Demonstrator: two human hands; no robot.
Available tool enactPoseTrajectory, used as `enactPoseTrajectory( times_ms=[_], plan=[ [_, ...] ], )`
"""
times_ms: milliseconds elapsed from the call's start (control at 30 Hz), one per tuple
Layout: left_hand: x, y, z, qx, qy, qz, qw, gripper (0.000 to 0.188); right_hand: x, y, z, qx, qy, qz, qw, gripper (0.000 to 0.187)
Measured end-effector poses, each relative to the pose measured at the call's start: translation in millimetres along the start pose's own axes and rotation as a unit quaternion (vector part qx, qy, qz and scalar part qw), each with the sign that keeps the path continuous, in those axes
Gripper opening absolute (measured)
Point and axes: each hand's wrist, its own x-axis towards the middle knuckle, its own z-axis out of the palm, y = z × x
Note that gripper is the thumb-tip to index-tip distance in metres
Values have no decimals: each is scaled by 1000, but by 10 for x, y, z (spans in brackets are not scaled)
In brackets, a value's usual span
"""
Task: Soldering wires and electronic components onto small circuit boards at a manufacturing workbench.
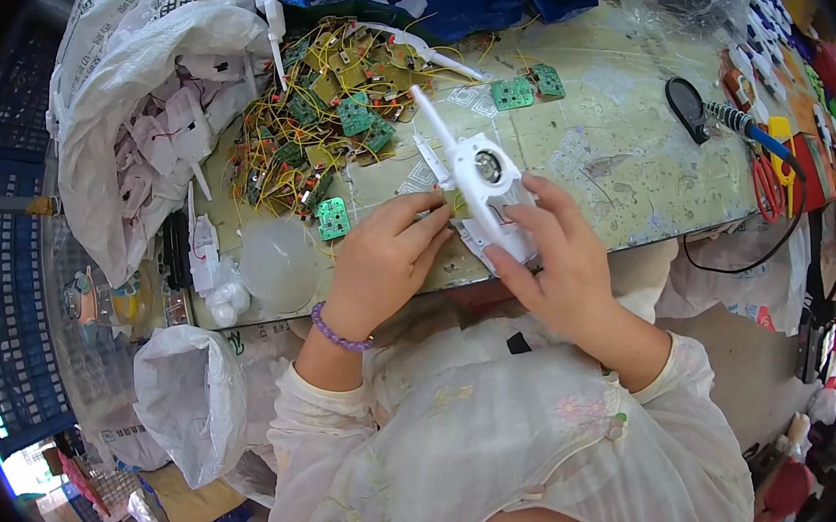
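In my right hand (565,258) is a white plastic housing (478,171) with a long thin stem and a round dark-rimmed opening. It is tilted, its stem pointing up and away over the table. A second white shell piece (434,163) shows just behind it, and a short red wire runs at its near end. My left hand (383,254), with a purple bead bracelet, is closed beside the housing. Its fingertips pinch together, and what they hold is mostly hidden. Near those knuckles lies a green circuit board (332,219).
A heap of circuit boards with yellow wires (324,100) spreads across the back left. White sack (98,180) at left holds white shells. At right are a soldering iron holder (727,119), red-handled scissors (767,186) and yellow-handled cutters (779,152). An open white bag (192,400) hangs below the edge.
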Motion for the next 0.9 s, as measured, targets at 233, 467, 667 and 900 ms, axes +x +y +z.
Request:
enactPoseTrajectory(
  times_ms=[233, 467, 667, 900],
  plan=[
    [-84, -18, 42, -111, 96, -207, 967, 25, -14, -31, 35, -83, -39, -39, 995, 47],
    [215, 123, 104, -30, -55, -254, 965, 48, -2, 136, 88, -62, -75, -12, 995, 54],
    [59, 274, 112, -521, 126, -312, 785, 64, 6, 53, 109, -21, 44, -92, 995, 69],
    [-970, -112, -1193, -230, 335, -336, 850, 59, 45, 12, 143, 157, -16, -207, 965, 73]
  ],
)
